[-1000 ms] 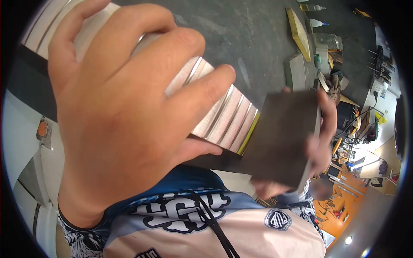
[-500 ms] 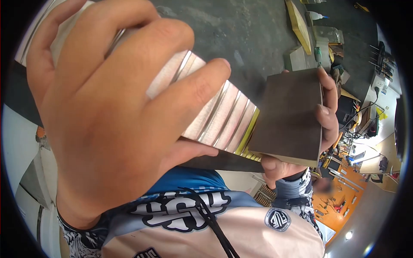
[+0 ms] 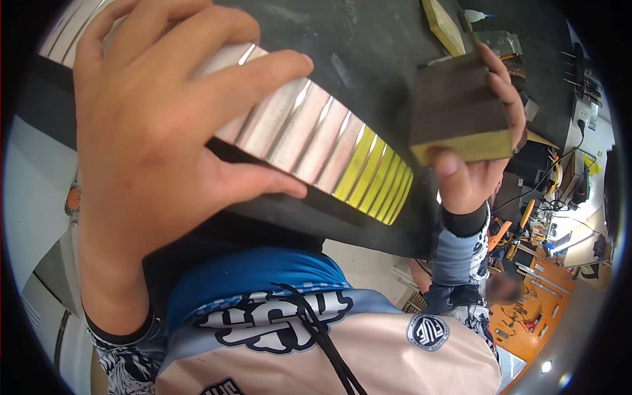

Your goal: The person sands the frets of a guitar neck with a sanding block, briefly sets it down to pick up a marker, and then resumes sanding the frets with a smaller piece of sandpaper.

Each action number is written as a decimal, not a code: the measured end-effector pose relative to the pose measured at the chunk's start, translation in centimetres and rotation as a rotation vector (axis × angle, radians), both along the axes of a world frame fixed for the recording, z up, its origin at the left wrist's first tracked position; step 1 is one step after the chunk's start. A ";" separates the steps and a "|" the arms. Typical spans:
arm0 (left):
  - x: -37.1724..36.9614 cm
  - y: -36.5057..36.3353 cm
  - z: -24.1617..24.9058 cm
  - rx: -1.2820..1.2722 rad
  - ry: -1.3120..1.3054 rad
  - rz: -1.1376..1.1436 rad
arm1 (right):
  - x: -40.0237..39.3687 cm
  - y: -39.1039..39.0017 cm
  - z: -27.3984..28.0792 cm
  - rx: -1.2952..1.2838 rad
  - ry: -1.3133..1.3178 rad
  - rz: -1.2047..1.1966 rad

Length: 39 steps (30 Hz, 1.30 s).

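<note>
The left hand lies spread on the ribbed metal strip, fingers over it and thumb beneath. Just beyond the strip's yellow end, the right hand clamps a sanding block.

Setting: workshop.
- Dark, scuffed bench across the 12 o'clock area, its surface worn and stained.
- Yellow foam slab and a glue bottle lying at 1 o'clock.
- Hand tools ranged upright at 2 o'clock, beside a white socket block with a black cable trailing off it.
- Orange floor at 4 o'clock, strewn with small tools and metal bars.
- Ribbed metal strip at centre, its near end yellow.
</note>
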State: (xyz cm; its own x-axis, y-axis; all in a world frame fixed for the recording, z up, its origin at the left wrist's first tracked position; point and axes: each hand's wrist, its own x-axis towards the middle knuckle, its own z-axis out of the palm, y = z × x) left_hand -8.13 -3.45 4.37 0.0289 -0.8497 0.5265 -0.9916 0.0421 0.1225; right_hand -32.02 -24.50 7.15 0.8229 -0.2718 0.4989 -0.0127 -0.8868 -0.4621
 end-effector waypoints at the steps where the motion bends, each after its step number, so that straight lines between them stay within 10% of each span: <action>1: 0.1 0.2 0.0 -0.001 -0.012 0.000 | 0.0 0.0 0.0 -0.039 0.026 0.067; 19: -0.3 0.2 -1.6 -0.112 -0.058 0.033 | 0.4 4.5 0.8 -0.398 0.029 0.273; 27: 0.0 0.8 -1.5 -0.053 -0.079 0.025 | 0.9 7.0 2.0 0.110 -0.045 0.061; 29: 0.3 0.7 -1.9 -0.126 -0.088 0.000 | 3.0 7.5 -3.4 -0.348 -0.402 0.138; 31: 0.0 0.8 -1.7 -0.070 -0.091 0.036 | 0.3 6.7 0.6 -0.524 0.008 0.290; 39: 0.0 0.5 -1.8 -0.048 -0.077 0.031 | 0.4 2.7 -0.5 -0.489 -0.024 0.171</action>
State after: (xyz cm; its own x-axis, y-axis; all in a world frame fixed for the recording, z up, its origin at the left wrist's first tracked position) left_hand -8.17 -2.96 2.54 0.0122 -0.8228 0.5682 -0.9989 0.0157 0.0443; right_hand -31.66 -21.83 6.63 0.8220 0.1353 0.5531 0.1571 -0.9876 0.0082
